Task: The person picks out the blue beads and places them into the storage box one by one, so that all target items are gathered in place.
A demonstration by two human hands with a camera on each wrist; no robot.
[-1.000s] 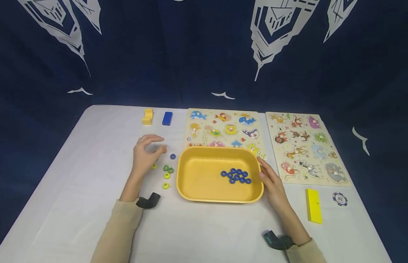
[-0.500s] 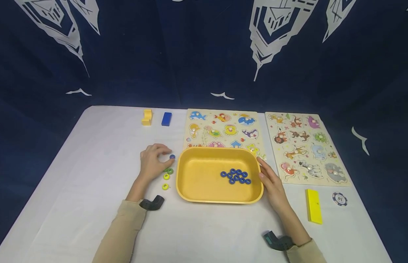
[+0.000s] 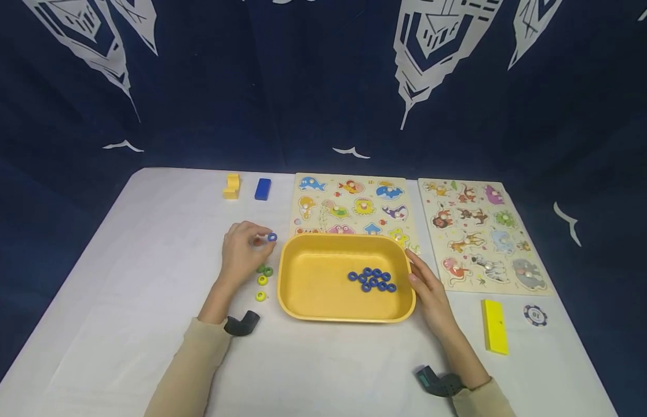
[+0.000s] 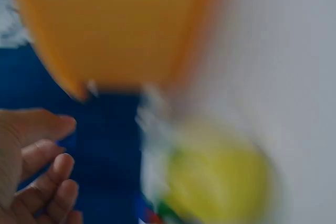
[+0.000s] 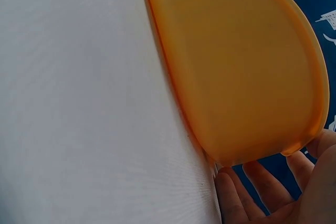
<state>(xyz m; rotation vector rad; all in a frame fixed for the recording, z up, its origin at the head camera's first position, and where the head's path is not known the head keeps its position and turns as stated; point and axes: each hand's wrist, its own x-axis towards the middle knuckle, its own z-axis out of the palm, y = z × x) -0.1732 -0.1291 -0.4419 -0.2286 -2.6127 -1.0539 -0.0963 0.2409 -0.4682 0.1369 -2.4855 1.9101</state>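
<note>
My left hand pinches a small blue ring bead between thumb and fingertips, just left of the yellow tray. In the left wrist view the left hand's fingers show curled, with the bead mostly hidden. Several blue ring beads lie in the right half of the tray. My right hand holds the tray's right end, its thumb at the rim and fingers along the outer side. Below the left hand lie green beads and yellow-green beads.
Behind the tray lies a sea-animal puzzle board, partly covered by it. An animal puzzle board is to the right. A yellow block and a poker chip sit near the right edge; a yellow bridge-shaped block and blue block stand back left.
My left hand has moved right to the lone blue bead, pinched it and raised it off the table. The right hand stays at the tray's end.
</note>
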